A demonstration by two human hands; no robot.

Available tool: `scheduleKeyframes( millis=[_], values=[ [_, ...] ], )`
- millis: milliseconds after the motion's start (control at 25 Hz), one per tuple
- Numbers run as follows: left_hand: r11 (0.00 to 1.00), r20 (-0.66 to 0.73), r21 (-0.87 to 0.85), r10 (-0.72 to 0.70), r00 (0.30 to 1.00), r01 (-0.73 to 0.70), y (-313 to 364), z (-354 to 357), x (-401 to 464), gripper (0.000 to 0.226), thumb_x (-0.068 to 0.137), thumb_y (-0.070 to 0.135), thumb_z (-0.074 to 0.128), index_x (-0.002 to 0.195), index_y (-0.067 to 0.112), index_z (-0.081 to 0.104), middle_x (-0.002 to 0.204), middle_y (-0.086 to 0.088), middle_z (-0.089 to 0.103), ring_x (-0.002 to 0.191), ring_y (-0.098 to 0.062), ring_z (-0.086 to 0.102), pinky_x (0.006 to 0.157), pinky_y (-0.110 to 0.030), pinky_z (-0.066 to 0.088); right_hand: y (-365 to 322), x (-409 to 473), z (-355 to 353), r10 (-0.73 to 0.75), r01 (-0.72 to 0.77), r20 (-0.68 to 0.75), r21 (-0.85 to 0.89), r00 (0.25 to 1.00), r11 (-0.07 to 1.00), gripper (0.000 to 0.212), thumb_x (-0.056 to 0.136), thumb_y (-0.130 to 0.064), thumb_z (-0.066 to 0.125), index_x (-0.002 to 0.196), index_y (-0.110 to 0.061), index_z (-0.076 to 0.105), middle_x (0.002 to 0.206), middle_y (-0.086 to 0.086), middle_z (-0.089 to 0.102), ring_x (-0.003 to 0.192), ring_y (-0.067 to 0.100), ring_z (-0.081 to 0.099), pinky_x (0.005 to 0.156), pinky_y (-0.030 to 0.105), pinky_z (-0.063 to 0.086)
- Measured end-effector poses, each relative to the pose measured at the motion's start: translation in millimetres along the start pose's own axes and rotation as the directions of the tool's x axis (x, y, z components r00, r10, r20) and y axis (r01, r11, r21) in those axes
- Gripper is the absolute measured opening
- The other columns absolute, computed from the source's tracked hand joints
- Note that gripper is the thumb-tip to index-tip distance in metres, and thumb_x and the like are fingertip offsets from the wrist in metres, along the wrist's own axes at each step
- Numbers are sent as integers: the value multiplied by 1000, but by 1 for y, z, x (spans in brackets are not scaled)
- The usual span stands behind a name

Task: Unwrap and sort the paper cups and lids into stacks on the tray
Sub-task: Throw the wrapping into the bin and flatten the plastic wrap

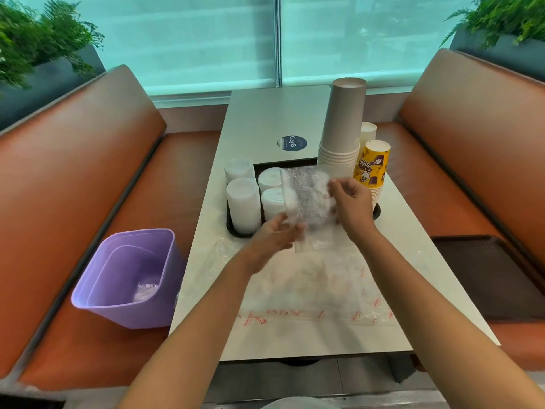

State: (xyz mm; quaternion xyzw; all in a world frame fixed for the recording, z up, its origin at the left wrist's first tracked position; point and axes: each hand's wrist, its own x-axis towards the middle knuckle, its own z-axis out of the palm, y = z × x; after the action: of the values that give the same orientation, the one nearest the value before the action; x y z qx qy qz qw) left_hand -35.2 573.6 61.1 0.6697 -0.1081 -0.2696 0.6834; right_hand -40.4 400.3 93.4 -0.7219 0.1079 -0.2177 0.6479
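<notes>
A clear plastic wrapper [306,199] hangs in the air above the black tray [233,231], held between both hands. My left hand [271,240] grips its lower edge and my right hand [351,202] pinches its upper right side. On the tray stand several stacks of white lids [243,205], a tall stack of grey paper cups [343,125] upside down, and a stack of yellow printed cups [372,169]. A white cup stack [368,132] shows behind those. The wrapper hides part of the tray's middle.
A large plastic sheet with red print [309,296] lies on the white table in front of the tray. A purple bin [129,278] sits on the left bench seat. A dark empty tray [492,276] lies on the right bench.
</notes>
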Motion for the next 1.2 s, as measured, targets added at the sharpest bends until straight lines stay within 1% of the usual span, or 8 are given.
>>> scheduleKeyframes(
  millis=[80, 280, 400, 520, 680, 880, 1000, 1200],
  values=[
    [1000, -69, -4, -1, 998, 1, -5, 13, 1, 22, 89, 15, 63, 109, 9, 58, 91, 0, 69, 73, -7, 67, 78, -23, 52, 4, 0, 2, 1, -4, -78, -33, 997, 999, 22, 94, -15, 56, 73, -21, 61, 65, -5, 58, 55, 4, 53, 61, 30, 48],
    [995, -39, -83, -51, 998, 47, -4, 16, 0, 16, 96, 4, 46, 103, 6, 61, 86, -1, 68, 69, -9, 68, 72, -20, 55, 11, -6, 2, -53, 23, -209, -144, 976, 989, 13, 94, -20, 57, 87, -12, 66, 68, -7, 60, 66, 3, 56, 62, 8, 41],
    [998, -70, -65, -13, 997, 9, 13, 14, 4, 15, 95, 18, 53, 108, 20, 59, 99, 1, 65, 84, -12, 64, 80, -31, 52, 12, -8, 3, -30, 10, -155, -128, 987, 992, 12, 94, -18, 57, 84, -14, 64, 71, -4, 61, 72, 10, 57, 65, 20, 44],
    [986, -240, -169, -33, 970, -8, 23, 11, 9, 25, 93, 7, 55, 117, 11, 59, 89, 1, 66, 66, -9, 64, 66, -29, 56, 6, -6, -1, 76, -74, 9, -118, 997, 990, 16, 94, -21, 56, 80, -17, 62, 74, -3, 61, 62, 8, 54, 56, 22, 44],
    [985, -312, -172, -37, 949, -18, 22, 4, 10, 26, 95, 5, 50, 120, 5, 59, 84, 2, 66, 63, -11, 58, 50, -20, 50, -2, -2, -19, 344, -364, 423, -37, 838, 931, 16, 91, -9, 57, 102, -20, 60, 91, 2, 60, 69, 15, 58, 54, 27, 50],
    [982, -79, -180, -73, 994, 58, 22, -1, 4, 32, 90, 3, 57, 114, 25, 57, 95, 1, 64, 75, -13, 60, 58, -26, 53, 6, -3, -19, 320, -361, 354, 55, 879, 931, 27, 87, 4, 58, 99, -20, 61, 87, 4, 61, 64, 12, 56, 49, 21, 45],
    [971, -145, -236, -68, 987, 32, 20, 0, 2, 31, 91, -7, 48, 99, 20, 62, 87, 3, 68, 67, -10, 60, 53, -21, 51, 9, -4, -19, 357, -425, 426, 73, 831, 902, 36, 84, 13, 55, 96, -21, 62, 93, 1, 63, 78, 16, 60, 54, 24, 51],
    [890, -204, -450, -186, 961, 77, 25, 1, 3, 18, 95, 10, 46, 91, 14, 64, 94, -8, 66, 69, -19, 65, 54, -25, 54, 18, -11, -20, 50, -78, 305, 80, 951, 994, 58, 74, 28, 51, 52, -22, 69, 97, -3, 59, 95, 10, 55, 75, 16, 51]
  ],
)
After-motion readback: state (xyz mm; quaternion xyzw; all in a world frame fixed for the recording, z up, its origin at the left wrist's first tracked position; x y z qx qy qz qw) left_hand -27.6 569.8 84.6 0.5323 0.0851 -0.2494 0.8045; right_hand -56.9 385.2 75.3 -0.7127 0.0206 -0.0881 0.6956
